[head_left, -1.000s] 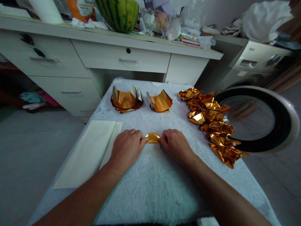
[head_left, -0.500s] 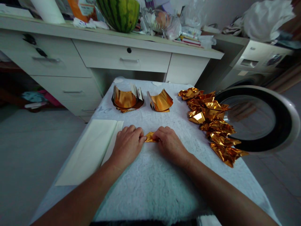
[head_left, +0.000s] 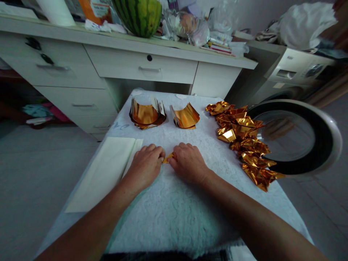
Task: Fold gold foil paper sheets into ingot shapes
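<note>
Between my two hands lies a small piece of folded gold foil paper on the cloth-covered table. My left hand pinches its left end with thumb and fingers. On the other end, my right hand is closed, hiding most of that side. Two curled stacks of gold foil sheets, a thicker stack and a thinner stack, stand beyond my hands. A row of folded gold foil pieces runs down the right side. Left of my left hand lies a pale folded sheet.
Behind the table is a white desk with drawers, bearing a watermelon and plastic-wrapped items. On the right, a washing machine's open round door reaches close to the table edge and the foil pieces.
My right hand has shifted left along the gold foil paper, now covering more of it. The visible foil has become smaller. My left hand has moved slightly left.
</note>
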The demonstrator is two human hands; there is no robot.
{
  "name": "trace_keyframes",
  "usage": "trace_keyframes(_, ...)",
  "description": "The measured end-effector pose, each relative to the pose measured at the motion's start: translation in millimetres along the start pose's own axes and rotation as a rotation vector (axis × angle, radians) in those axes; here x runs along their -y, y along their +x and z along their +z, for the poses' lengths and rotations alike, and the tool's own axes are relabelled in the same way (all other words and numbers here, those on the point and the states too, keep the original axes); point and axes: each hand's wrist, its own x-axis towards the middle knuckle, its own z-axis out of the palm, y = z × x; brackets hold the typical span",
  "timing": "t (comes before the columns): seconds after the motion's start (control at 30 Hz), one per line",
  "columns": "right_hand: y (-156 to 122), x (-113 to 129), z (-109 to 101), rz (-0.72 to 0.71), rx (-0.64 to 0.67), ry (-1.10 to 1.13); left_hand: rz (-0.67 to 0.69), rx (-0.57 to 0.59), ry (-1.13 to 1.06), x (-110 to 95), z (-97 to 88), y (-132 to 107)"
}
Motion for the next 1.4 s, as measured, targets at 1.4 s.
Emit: trace_keyframes(1.4,-10.9,-63.9,-8.0,0.064,0.149,0.209,-0.093,-0.001,0.004,-7.1,2.4,-5.1)
